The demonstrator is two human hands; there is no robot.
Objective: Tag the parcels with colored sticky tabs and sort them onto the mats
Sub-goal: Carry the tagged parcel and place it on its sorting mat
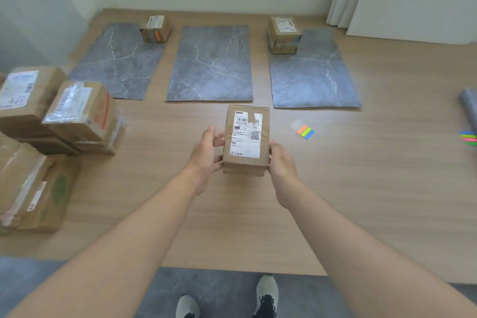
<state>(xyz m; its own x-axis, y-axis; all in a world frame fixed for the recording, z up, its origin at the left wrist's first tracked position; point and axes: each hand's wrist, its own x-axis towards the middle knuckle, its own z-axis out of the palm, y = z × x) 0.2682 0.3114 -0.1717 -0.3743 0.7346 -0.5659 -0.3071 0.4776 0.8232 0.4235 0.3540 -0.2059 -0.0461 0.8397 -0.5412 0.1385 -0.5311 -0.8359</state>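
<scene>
both hands (left hand, right hand) grip the parcel.

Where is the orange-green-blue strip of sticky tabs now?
In the head view the sticky tabs lie on the wooden surface, right of the held parcel, near the right mat's front edge.

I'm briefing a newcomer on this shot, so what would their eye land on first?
The parcel at centre, gripped by the left hand and right hand, draws the eye first. Beyond it three grey mats lie in a row, with the left box at the left mat's far corner and the right box at the right mat's. Bright tabs lie just right of the parcel.
</scene>
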